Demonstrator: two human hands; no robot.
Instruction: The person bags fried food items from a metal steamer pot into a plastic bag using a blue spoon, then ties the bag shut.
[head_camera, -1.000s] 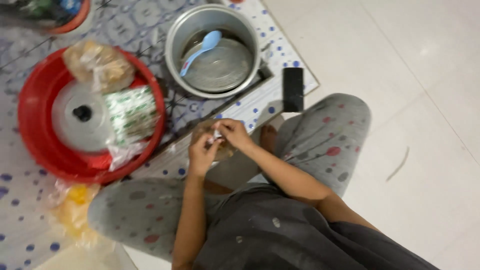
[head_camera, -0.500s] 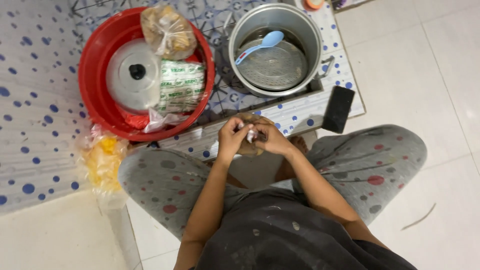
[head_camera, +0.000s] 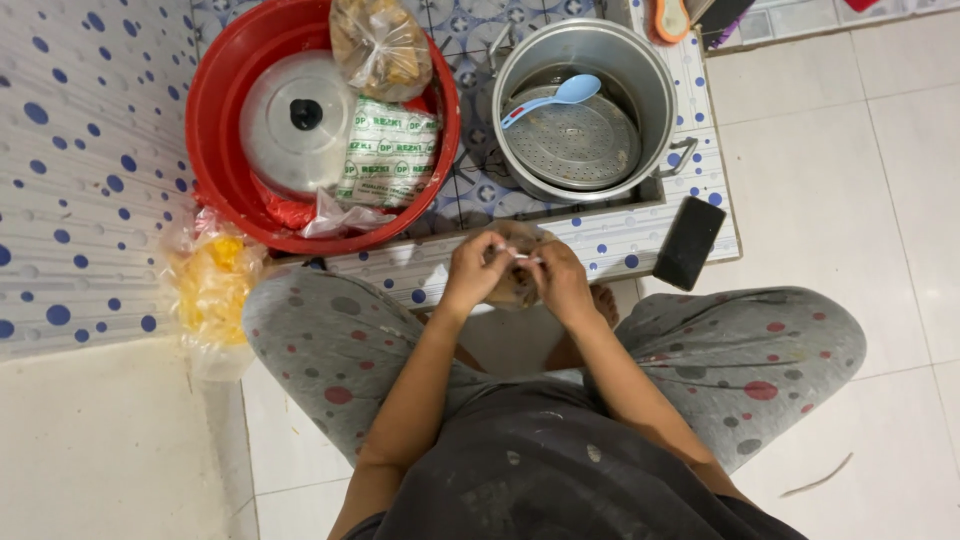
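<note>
Both my hands meet over my lap at a small clear plastic bag (head_camera: 517, 288) with brownish contents. My left hand (head_camera: 475, 270) pinches the bag's top from the left. From the right, my right hand (head_camera: 560, 282) grips the same bag, its fingers at the twisted neck. The bag is largely hidden by my fingers. I sit cross-legged in grey dotted trousers on a white tiled floor, at the edge of a low tiled ledge.
A red basin (head_camera: 215, 110) holds a steel lid (head_camera: 295, 120), a green-printed packet (head_camera: 388, 152) and a bag of brown food (head_camera: 380, 45). A steel pot (head_camera: 655, 90) contains a steamer plate and a blue spoon (head_camera: 555, 97). A black phone (head_camera: 689, 242) lies right; a yellow bag (head_camera: 212, 285) left.
The view has swung so the basin and pot sit higher and more central. My hands stay together on the small bag, still working at its top.
</note>
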